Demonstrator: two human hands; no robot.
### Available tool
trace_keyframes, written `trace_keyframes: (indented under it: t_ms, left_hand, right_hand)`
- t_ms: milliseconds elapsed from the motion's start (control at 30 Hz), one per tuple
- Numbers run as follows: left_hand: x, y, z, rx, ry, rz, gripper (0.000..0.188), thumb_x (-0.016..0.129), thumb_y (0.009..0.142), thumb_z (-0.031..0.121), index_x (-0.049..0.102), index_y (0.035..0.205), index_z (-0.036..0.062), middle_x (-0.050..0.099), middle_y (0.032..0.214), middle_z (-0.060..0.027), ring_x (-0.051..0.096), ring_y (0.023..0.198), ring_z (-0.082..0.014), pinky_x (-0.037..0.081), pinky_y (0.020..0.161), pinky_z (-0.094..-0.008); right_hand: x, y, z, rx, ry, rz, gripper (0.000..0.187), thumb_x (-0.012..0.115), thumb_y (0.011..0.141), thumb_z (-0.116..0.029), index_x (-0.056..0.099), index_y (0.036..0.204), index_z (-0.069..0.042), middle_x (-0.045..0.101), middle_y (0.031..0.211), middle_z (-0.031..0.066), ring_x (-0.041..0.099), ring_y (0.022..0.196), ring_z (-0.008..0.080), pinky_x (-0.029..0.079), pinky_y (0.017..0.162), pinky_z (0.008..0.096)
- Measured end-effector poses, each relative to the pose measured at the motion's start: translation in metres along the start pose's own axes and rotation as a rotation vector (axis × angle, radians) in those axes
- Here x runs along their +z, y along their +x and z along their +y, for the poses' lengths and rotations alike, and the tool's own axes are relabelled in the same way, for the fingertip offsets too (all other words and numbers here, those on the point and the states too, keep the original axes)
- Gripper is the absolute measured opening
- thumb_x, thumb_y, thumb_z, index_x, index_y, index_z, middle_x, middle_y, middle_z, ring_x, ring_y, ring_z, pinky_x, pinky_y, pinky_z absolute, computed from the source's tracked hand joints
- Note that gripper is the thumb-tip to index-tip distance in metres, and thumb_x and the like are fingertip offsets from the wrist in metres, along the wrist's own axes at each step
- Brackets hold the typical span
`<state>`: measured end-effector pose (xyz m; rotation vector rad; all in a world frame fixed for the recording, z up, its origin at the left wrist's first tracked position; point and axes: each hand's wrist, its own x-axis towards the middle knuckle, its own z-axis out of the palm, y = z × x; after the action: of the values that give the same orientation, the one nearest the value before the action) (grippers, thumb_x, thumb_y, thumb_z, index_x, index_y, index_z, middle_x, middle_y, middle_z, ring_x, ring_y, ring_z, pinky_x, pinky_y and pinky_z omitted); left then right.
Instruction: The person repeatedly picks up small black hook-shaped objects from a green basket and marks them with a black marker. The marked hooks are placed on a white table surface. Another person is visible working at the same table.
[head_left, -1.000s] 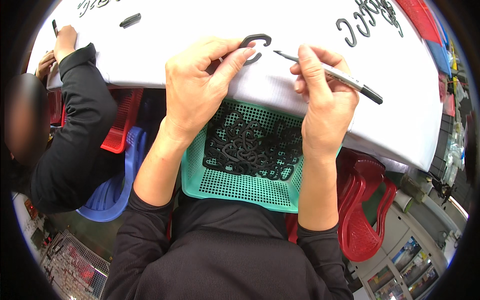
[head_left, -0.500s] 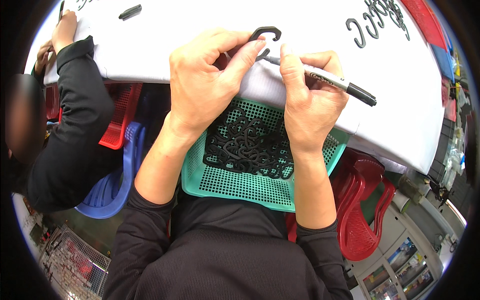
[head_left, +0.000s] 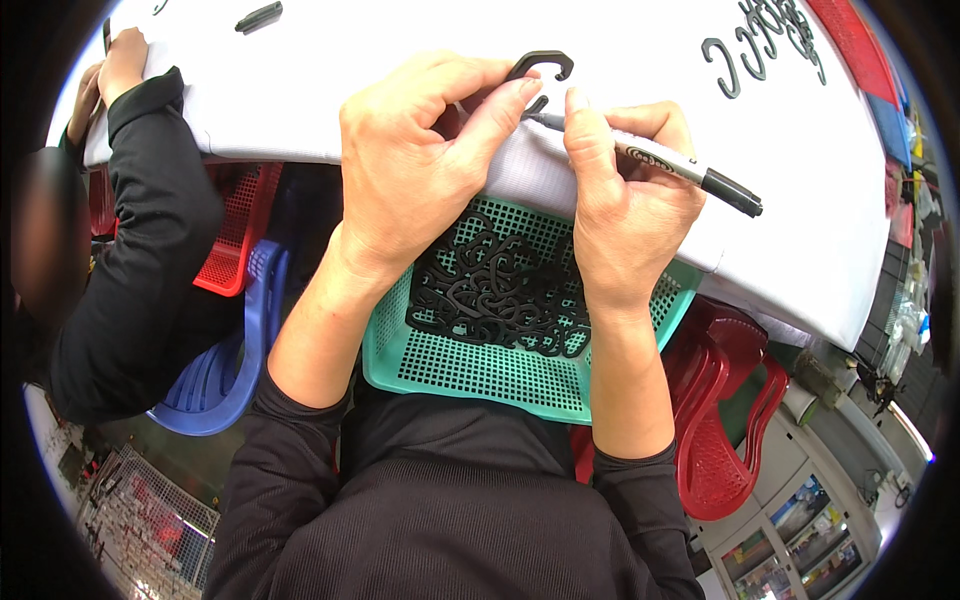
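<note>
Between thumb and fingers, my left hand (head_left: 420, 150) pinches a black C-shaped hook (head_left: 548, 62) over the near edge of the table. My right hand (head_left: 635, 190) grips a grey marker pen (head_left: 660, 158) with a black end, its tip touching or very close to the lower end of the hook. On my lap, below both hands, rests a green mesh basket (head_left: 470, 380) holding a heap of similar black hooks (head_left: 500, 290). My wrists hide parts of its sides.
More black hooks (head_left: 750, 60) lie at the table's far right, near a red basket (head_left: 850, 45). A black pen cap (head_left: 260, 17) lies at the far left of the white tabletop (head_left: 400, 30). A co-worker's arm (head_left: 160, 200) is at left, beside a blue chair (head_left: 225, 370); a red chair (head_left: 720, 420) stands right.
The view has shifted very slightly. Both hands keep the same hold, and the marker tip stays at the hook's lower end.
</note>
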<state>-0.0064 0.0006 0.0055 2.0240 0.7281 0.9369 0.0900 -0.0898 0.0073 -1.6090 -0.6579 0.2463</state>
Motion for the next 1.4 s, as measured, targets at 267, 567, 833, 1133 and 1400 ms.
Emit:
trace_keyframes:
  t_ms: [267, 567, 833, 1133, 1400]
  left_hand:
    - [-0.002, 0.001, 0.003, -0.032, 0.023, -0.016, 0.016, 0.070, 0.080, 0.003, 0.071, 0.096, 0.0013, 0.064, 0.076, -0.0015, 0.052, 0.062, -0.0054, 0.041, 0.056, -0.0197]
    - [-0.005, 0.001, 0.003, 0.045, 0.058, -0.031, 0.023, 0.069, 0.079, -0.001, 0.070, 0.102, 0.0036, 0.063, 0.080, -0.0017, 0.053, 0.064, -0.0059, 0.043, 0.057, -0.0196]
    - [-0.008, 0.000, -0.003, 0.133, 0.053, -0.056, 0.028, 0.067, 0.078, -0.004, 0.069, 0.104, 0.0045, 0.064, 0.086, -0.0028, 0.058, 0.068, -0.0060, 0.045, 0.058, -0.0192]
    - [-0.007, -0.001, -0.008, 0.213, 0.024, -0.048, 0.032, 0.064, 0.076, -0.011, 0.069, 0.104, 0.0025, 0.064, 0.090, -0.0047, 0.060, 0.072, -0.0080, 0.048, 0.063, -0.0204]
    - [-0.006, -0.001, -0.009, 0.216, 0.021, -0.043, 0.032, 0.064, 0.076, -0.012, 0.069, 0.104, 0.0025, 0.064, 0.091, -0.0048, 0.061, 0.074, -0.0082, 0.050, 0.064, -0.0204]
  right_hand:
    - [-0.007, -0.004, -0.006, 0.027, 0.102, 0.023, 0.018, 0.070, 0.079, -0.002, 0.053, 0.074, -0.002, 0.054, 0.065, -0.0011, 0.048, 0.056, 0.0026, 0.039, 0.050, 0.0175]
    - [-0.030, 0.003, -0.006, 0.058, 0.107, 0.124, 0.019, 0.070, 0.081, -0.005, 0.052, 0.074, -0.003, 0.052, 0.063, -0.0025, 0.045, 0.055, 0.0011, 0.035, 0.050, 0.0162]
    - [-0.011, 0.002, -0.012, 0.072, 0.129, 0.003, 0.017, 0.069, 0.080, -0.002, 0.053, 0.074, -0.002, 0.052, 0.061, -0.0030, 0.046, 0.053, 0.0019, 0.036, 0.048, 0.0174]
    - [-0.003, 0.003, -0.006, 0.025, 0.064, -0.039, 0.018, 0.070, 0.079, -0.004, 0.053, 0.072, -0.002, 0.057, 0.056, 0.0017, 0.052, 0.050, 0.0044, 0.040, 0.046, 0.0189]
    - [-0.003, 0.004, -0.007, 0.024, 0.016, -0.060, 0.019, 0.070, 0.079, -0.004, 0.053, 0.071, -0.002, 0.057, 0.055, 0.0015, 0.051, 0.049, 0.0039, 0.039, 0.045, 0.0187]
